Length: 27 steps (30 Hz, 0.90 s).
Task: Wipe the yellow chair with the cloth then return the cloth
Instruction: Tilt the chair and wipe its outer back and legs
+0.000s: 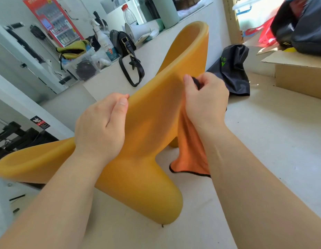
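The yellow chair point(152, 123) lies tipped on its side across the pale floor, its curved limbs pointing up right, left and toward me. My left hand point(100, 126) grips the upper edge of its middle section. My right hand point(206, 99) is closed on an orange cloth with black trim point(190, 155), pressing it against the chair's right side. The cloth hangs down below my wrist, and a dark corner pokes out between my thumb and fingers.
A black handbag point(123, 44), a spray bottle point(104, 40), a clear bin point(82, 65) and a water bottle point(130, 15) sit on the ledge behind. A black bag point(233, 69) lies on the floor at right, beside a cardboard box point(300, 72).
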Each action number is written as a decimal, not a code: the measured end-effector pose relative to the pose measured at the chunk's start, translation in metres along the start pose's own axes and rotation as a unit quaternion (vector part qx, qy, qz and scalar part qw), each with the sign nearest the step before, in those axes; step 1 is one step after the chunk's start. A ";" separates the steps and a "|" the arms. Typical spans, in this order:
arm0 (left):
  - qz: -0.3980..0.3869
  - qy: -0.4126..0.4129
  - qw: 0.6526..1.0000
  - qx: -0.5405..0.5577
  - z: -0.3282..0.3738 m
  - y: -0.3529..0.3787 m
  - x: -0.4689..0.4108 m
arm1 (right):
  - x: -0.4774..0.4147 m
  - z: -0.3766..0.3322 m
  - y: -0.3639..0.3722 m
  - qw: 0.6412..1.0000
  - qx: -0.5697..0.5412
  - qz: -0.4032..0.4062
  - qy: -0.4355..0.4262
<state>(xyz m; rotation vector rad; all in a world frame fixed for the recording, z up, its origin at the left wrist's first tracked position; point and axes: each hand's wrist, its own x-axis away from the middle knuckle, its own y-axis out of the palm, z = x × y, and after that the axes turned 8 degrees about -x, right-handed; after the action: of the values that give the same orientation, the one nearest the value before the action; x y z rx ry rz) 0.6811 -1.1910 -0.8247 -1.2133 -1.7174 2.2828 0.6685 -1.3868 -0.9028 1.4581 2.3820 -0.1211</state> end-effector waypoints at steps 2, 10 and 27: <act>-0.001 -0.008 1.000 0.005 0.000 0.000 0.000 | 0.011 -0.016 0.007 0.993 -0.107 0.004 -0.054; 0.005 0.006 1.000 -0.011 -0.003 0.002 0.001 | 0.064 0.011 0.049 0.983 -0.102 -0.009 -0.154; 0.005 0.011 1.000 -0.022 -0.003 0.003 0.001 | 0.075 0.006 0.047 0.992 0.069 -0.079 -0.073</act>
<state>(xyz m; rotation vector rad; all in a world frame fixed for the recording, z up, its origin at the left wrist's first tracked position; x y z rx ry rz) 0.6840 -1.1894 -0.8281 -1.2535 -1.7661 2.2401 0.6806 -1.3028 -0.9283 1.2682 2.4045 -0.4240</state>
